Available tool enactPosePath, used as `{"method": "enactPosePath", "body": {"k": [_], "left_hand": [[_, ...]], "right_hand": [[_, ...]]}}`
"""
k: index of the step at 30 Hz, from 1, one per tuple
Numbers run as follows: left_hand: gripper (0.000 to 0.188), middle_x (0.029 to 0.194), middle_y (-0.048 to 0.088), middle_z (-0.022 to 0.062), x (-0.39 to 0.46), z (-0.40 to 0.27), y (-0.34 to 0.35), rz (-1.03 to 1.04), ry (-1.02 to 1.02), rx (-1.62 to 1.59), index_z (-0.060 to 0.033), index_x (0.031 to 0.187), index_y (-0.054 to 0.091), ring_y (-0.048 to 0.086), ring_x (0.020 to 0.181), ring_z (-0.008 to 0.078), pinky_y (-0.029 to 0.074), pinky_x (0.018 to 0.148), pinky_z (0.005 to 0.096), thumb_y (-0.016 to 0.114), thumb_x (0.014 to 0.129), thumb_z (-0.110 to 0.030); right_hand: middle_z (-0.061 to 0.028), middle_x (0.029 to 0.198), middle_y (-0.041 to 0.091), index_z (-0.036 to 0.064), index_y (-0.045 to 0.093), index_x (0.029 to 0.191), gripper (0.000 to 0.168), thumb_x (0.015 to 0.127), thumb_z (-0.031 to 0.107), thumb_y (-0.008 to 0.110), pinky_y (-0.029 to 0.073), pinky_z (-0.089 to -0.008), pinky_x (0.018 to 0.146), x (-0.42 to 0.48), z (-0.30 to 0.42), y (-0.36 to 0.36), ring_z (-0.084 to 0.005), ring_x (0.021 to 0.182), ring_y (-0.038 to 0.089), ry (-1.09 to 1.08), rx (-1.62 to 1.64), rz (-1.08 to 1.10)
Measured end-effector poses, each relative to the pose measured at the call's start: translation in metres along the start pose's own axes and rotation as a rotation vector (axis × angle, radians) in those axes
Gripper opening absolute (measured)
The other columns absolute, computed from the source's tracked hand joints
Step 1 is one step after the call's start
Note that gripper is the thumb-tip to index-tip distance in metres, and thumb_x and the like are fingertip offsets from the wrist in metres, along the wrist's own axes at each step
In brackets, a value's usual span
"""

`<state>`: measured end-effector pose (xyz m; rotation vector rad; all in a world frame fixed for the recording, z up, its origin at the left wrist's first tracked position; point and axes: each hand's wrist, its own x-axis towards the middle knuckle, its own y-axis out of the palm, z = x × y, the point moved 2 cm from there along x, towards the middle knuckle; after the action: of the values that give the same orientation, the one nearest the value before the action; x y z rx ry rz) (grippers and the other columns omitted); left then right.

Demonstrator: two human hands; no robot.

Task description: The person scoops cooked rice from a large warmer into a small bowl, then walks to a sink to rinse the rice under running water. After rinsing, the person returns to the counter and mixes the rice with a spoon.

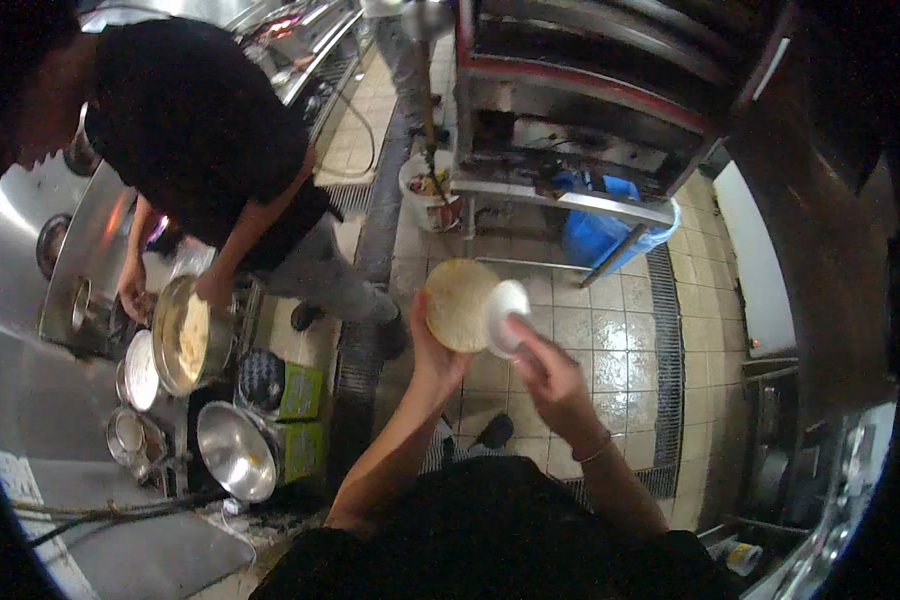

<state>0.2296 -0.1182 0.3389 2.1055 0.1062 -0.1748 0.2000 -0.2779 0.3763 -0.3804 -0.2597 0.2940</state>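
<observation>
My left hand [441,356] grips a round, pale yellowish dish or container [459,306] by its lower left side, out in front of my body. Its depth and contents cannot be made out. In my right hand [551,379] is a small white oval piece [507,304], perhaps a small dish or lid, blurred by motion. The white piece overlaps the right edge of the yellowish dish in the view; whether the two touch is unclear. Both hands are above the tiled floor [562,337].
At left a person in black [195,127] leans over a metal bowl of pale food [166,337]. Near it stand a white-filled bowl [144,371] and a steel mixing bowl [236,450]. Ahead are a bucket [420,199], a metal rack [510,191] and a blue-lined bin [607,232].
</observation>
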Motion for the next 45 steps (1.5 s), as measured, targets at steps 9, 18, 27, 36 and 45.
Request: {"method": "enactPosePath", "body": {"k": [9, 18, 27, 36, 45], "left_hand": [[0.059, 0.122, 0.047, 0.0090, -0.001, 0.014, -0.015, -0.039, -0.071, 0.140, -0.0066, 0.124, 0.040, 0.046, 0.113, 0.0238, 0.037, 0.094, 0.0389, 0.026, 0.089, -0.052], [0.060, 0.130, 0.040, 0.0115, -0.016, 0.012, 0.010, -0.036, -0.336, -0.087, -0.0080, 0.130, 0.034, 0.043, 0.116, 0.0293, 0.035, 0.096, 0.0453, 0.020, 0.091, -0.050], [0.064, 0.129, 0.040, 0.0141, -0.019, 0.036, -0.008, 0.695, -0.661, -0.348, -0.0078, 0.132, 0.031, 0.043, 0.115, 0.0325, 0.038, 0.091, 0.0536, 0.023, 0.088, -0.053], [0.065, 0.122, 0.047, 0.0147, -0.027, 0.034, 0.018, 0.162, -0.576, 0.485, -0.0042, 0.124, 0.042, 0.048, 0.109, 0.0329, 0.041, 0.087, 0.0508, 0.032, 0.085, -0.055], [0.067, 0.122, 0.048, 0.0145, 0.011, 0.032, 0.008, 0.170, -0.467, 0.391, -0.0043, 0.122, 0.044, 0.048, 0.109, 0.0331, 0.040, 0.089, 0.0489, 0.032, 0.084, -0.058]], "right_hand": [[-0.0170, 0.115, 0.054, 0.004, 0.048, 0.119, 0.036, 0.084, 0.006, 0.054, 0.043, -0.0324, 0.087, -0.002, 0.011, -0.018, -0.0230, 0.105, 0.053, 0.115, 0.064, 0.062], [-0.0062, 0.087, 0.053, 0.008, 0.036, 0.128, 0.052, 0.082, 0.013, 0.058, 0.041, -0.0247, 0.064, -0.008, -0.006, -0.048, -0.0109, 0.071, 0.048, 0.214, 0.036, -0.068], [0.0035, 0.065, 0.041, 0.009, 0.044, 0.110, 0.037, 0.088, 0.038, 0.047, 0.028, -0.0186, 0.048, 0.030, -0.023, -0.085, -0.0052, 0.054, 0.035, 0.543, 0.485, 0.240], [-0.0028, 0.085, 0.057, 0.007, 0.048, 0.111, 0.043, 0.078, 0.030, 0.060, 0.042, -0.0281, 0.056, -0.044, -0.166, -0.129, -0.0148, 0.070, 0.055, 0.624, -0.130, 0.091], [0.0005, 0.081, 0.051, 0.011, 0.056, 0.097, 0.025, 0.083, 0.031, 0.053, 0.038, -0.0274, 0.061, -0.426, -0.354, -0.358, -0.0123, 0.071, 0.047, 0.494, 0.185, -1.834]]}}
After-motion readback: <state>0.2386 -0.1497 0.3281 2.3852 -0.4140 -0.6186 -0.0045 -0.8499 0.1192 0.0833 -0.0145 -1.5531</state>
